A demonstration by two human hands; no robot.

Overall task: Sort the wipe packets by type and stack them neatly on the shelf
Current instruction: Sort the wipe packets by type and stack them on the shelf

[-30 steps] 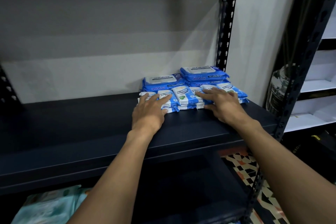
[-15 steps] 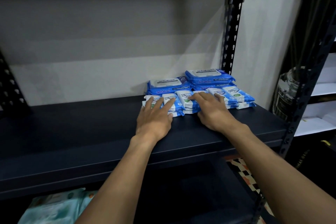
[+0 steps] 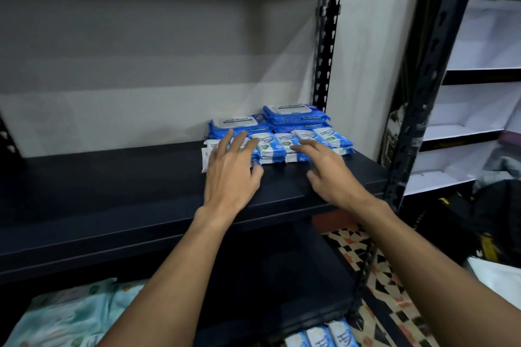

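On the dark shelf (image 3: 112, 183), at its right end, lie two stacks of large blue wipe packets (image 3: 293, 115) at the back. In front of them runs a row of small blue-and-white packets (image 3: 277, 145), stacked low. My left hand (image 3: 231, 169) hovers with spread fingers over the left end of the small row, fingertips just above or touching it. My right hand (image 3: 327, 169) is lifted in front of the row's right half, fingers loosely bent, holding nothing.
The rack's black perforated uprights (image 3: 327, 59) stand at the right. Below, pale green packs (image 3: 64, 315) lie at the lower left and more small blue-and-white packets (image 3: 321, 335) on the bottom level. White shelves (image 3: 465, 132) and a patterned floor are on the right.
Both hands have drawn back off the small packets; the right hand lifted clear toward me, the left hand rose with its fingers spread. The camera moved closer and lower.
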